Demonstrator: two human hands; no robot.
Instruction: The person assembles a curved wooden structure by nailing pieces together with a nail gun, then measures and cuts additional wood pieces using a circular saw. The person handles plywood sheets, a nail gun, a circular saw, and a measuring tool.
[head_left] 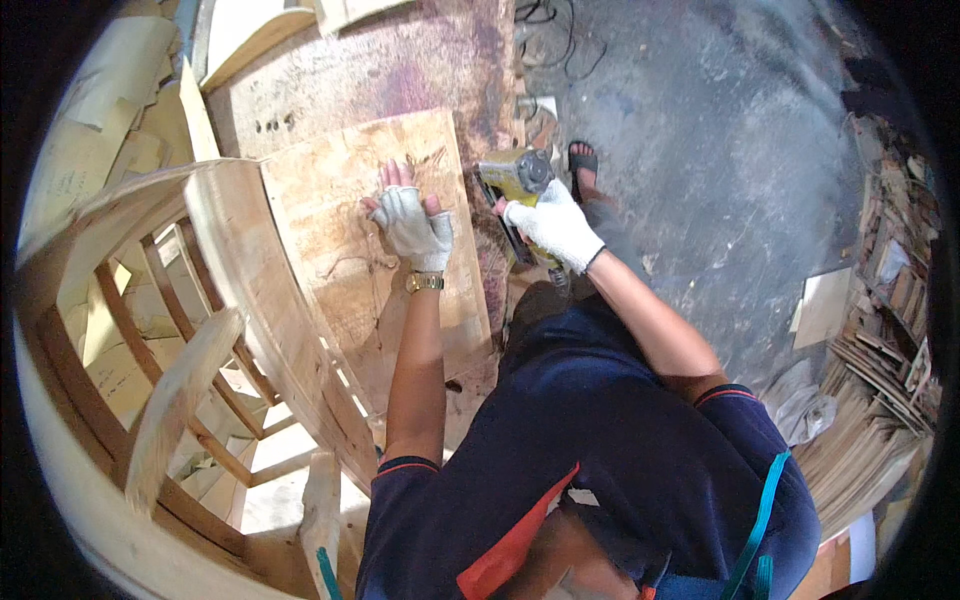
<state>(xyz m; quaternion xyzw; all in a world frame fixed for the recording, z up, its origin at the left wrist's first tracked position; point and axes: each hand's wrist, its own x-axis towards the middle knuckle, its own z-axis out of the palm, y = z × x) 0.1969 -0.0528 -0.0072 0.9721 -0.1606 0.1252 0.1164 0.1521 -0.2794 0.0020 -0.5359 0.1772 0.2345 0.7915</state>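
A pale plywood panel (325, 220) lies on a stained wooden worktop (370, 75). My left hand (412, 225), in a whitish fingerless glove with a wristwatch below it, rests on the panel with its fingers stretched out and holds nothing. Beyond the panel's right edge, my right hand (555, 225), gloved the same way, is wrapped round the handle of a yellow and grey nail gun (520, 172). The gun is apart from the panel. Against the panel's left side stands a curved wooden frame (245, 235) with several slats.
Curved plywood pieces (255, 40) lie at the worktop's far end. Yellowish sheets (120, 75) are scattered at the far left. Along the right lie stacked thin boards (865, 430) and scrap wood on the grey floor (690, 150). Dark cables (570, 40) run beside the worktop.
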